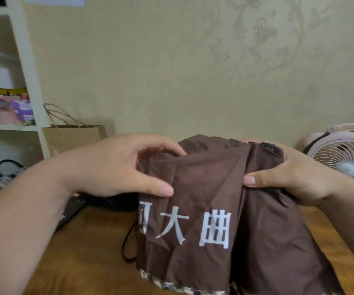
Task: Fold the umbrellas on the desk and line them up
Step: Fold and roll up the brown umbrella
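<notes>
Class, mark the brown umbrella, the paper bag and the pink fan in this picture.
brown umbrella (214,188), head view, canopy fabric above the white lettering.
paper bag (71,139), head view, its plain front face.
pink fan (342,154), head view, white front grille.

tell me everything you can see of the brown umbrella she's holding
The brown umbrella is thin, creased, matte cloth, collapsed but not yet wrapped, its loose panels hanging down over the wooden desk. Across the front run white printed characters, a checked trim edges the bottom hem, and a black cord loop hangs at its left. The left hand pinches the upper left fold; the right hand grips the upper right, thumb on the front.
</notes>
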`<state>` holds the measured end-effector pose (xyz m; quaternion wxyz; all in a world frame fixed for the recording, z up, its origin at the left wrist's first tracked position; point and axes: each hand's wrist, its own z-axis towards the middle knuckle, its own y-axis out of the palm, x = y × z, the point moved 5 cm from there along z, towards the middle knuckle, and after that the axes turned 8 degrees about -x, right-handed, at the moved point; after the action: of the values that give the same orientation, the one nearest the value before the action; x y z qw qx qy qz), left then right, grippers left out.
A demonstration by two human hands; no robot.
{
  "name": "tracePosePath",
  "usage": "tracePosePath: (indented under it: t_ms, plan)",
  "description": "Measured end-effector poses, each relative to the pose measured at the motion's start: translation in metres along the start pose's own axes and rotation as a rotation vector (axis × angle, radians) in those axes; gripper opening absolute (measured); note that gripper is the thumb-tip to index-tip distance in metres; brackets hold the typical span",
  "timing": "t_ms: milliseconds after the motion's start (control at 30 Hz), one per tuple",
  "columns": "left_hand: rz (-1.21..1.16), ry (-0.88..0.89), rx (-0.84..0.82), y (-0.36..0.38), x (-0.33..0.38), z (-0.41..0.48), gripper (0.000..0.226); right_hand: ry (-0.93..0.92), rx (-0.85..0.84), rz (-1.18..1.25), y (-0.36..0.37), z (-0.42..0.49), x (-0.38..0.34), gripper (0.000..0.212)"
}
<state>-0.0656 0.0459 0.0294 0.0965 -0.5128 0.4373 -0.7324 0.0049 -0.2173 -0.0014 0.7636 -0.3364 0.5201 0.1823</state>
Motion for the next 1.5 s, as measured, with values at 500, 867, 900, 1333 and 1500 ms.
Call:
tracePosePath:
  t_ms: [500, 867, 900, 1333, 1500]
  plan:
    - [-0.655, 0.247, 0.239, -0.007, -0.028, 0.014, 0.021, 0.043, 0.004, 0.006, 0.001, 0.006, 0.003, 0.065]
    - [-0.170, -0.220, 0.332, 0.017, -0.046, 0.012, 0.106, 0.088, 0.138, 0.010, 0.007, 0.008, -0.002, 0.041]
    - [-0.211, -0.201, 0.364, 0.015, -0.047, 0.013, 0.097, 0.091, 0.145, 0.017, 0.007, 0.008, -0.002, 0.042]
    - [-0.606, 0.237, 0.452, 0.063, 0.016, -0.007, 0.057, 0.230, 0.273, -0.029, 0.000, 0.012, 0.007, 0.029]
    - [-0.617, 0.407, 0.432, 0.136, 0.046, 0.019, 0.059, 0.186, 0.213, -0.175, 0.008, 0.013, -0.004, 0.027]
